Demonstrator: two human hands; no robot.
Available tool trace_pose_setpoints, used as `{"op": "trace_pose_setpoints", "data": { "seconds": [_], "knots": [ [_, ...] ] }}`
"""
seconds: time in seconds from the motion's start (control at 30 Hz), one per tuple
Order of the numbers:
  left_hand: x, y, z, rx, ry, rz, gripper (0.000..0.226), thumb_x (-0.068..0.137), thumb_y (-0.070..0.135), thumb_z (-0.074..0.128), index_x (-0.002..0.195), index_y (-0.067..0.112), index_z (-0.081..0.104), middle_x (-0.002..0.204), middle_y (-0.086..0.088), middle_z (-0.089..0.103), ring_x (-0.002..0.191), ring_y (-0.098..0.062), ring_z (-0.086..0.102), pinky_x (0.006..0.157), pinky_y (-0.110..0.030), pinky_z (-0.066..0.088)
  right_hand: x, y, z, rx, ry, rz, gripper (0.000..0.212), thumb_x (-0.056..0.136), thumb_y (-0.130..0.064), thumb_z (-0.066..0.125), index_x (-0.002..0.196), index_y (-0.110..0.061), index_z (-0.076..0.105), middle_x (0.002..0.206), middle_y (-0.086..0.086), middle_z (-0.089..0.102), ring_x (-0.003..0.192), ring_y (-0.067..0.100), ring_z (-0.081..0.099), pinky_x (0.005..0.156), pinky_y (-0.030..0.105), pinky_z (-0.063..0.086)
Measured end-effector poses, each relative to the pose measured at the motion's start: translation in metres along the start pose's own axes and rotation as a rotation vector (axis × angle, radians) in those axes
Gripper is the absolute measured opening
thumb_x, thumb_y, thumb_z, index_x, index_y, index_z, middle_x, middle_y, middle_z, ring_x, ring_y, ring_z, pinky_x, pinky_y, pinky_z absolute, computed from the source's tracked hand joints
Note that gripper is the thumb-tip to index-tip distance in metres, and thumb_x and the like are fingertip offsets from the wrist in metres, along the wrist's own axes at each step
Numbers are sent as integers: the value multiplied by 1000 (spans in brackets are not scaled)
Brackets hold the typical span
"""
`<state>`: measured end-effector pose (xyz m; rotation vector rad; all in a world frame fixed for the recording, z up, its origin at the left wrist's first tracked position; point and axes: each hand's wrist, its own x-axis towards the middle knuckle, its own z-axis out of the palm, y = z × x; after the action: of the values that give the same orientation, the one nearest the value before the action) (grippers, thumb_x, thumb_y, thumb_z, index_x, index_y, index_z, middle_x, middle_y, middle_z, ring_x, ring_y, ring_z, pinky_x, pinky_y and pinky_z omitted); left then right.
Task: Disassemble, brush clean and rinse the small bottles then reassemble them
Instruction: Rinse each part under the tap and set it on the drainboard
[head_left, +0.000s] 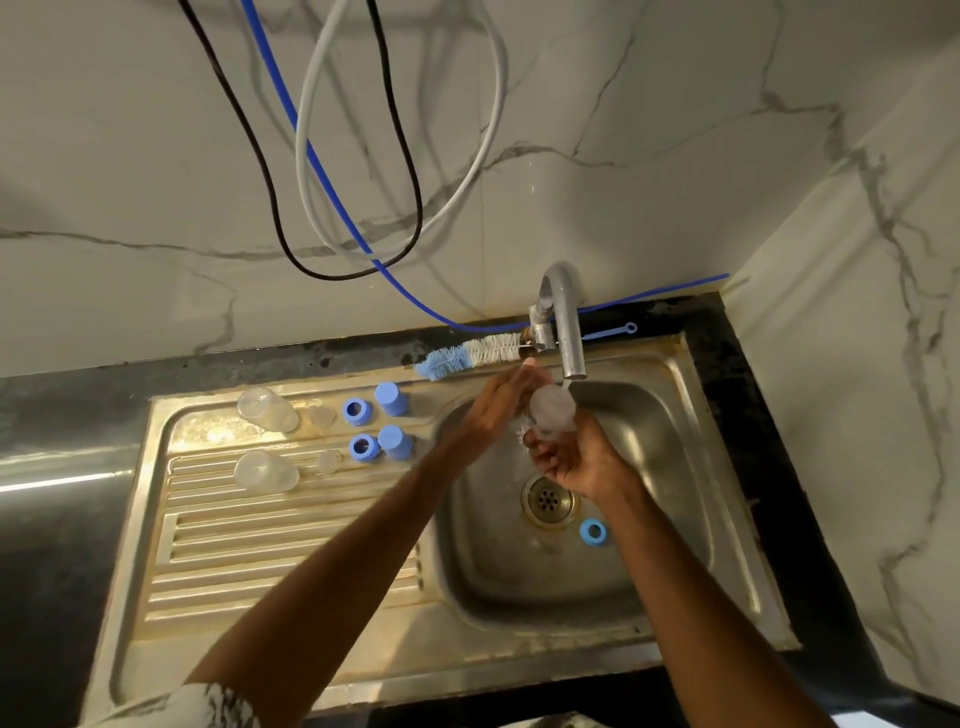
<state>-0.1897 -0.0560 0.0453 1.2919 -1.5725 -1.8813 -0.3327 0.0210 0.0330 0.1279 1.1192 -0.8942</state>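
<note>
**sinkwatcher:** Bottles look fully taken apart, so that step seems done; two clear bottle bodies (267, 410) (266, 471) lie on their sides on the drainboard (270, 551), each with a small clear nipple-looking piece (322, 417) (327, 461) just beside it; two blue caps (391, 398) (396, 442) and two blue rings (356, 411) (363, 447) sit in a neat little cluster nearer the basin.

**drainboard_dan:** so what's in hand right now?

**sinkwatcher:** a third clear bottle (551, 409), held right under the tap spout (571, 353) over the basin; right hand (576, 460) is wrapped around it from below, fingers closed on it; left hand (501, 402) is up against its far side, but whether it's actually gripping or just steadying, can't tell; looks like water splashing there, so I'd guess it's the rinse.

**drainboard_dan:** brush?

**sinkwatcher:** bottle brush (470, 356) is parked on the back ledge behind the tap, nobody touching it; so I'd guess scrubbing on this one is finished, though that's a guess.

**drainboard_dan:** what's left then?

**sinkwatcher:** a third blue ring (593, 532) lies in the sink bowl (675, 519) near the drain (549, 500), probably needs rinsing too; I can't spot a third cap; and nothing is screwed back together yet, so all the reassembly is ahead.
</note>
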Motion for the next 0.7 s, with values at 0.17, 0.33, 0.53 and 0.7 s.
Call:
{"op": "trace_pose_setpoints", "data": {
  "seconds": [0.17,0.33,0.53,0.7],
  "knots": [
    [-13,-6,30,-52,111,61,75,79,62,76,137,24,49,128,-2,60,108,-17,67,88,-37,61,-11,-2,4,143,47,-73,52,91,-41,68,118,3,62,96,20,70,71,21,65,57,25,55],
    [-12,-21,53,89,309,152,61,84,27,82,133,20,48,116,5,64,99,-8,69,84,-30,61,-15,-5,-3,248,83,-142,44,90,-31,72,123,-3,64,109,20,74,86,28,75,66,33,62],
    [-2,3,77,332,268,161,65,84,57,70,134,25,46,123,1,62,110,-14,63,94,-40,56,-9,4,3,404,-43,-76,54,86,-52,64,119,-9,65,106,11,71,97,24,68,91,33,53],
    [-2,-3,67,597,205,266,57,96,52,59,136,13,45,130,-9,57,117,-21,56,101,-44,51,-13,5,1,398,-32,-76,41,92,-41,61,109,-4,68,97,14,73,81,24,72,67,31,60]
  ]
}}
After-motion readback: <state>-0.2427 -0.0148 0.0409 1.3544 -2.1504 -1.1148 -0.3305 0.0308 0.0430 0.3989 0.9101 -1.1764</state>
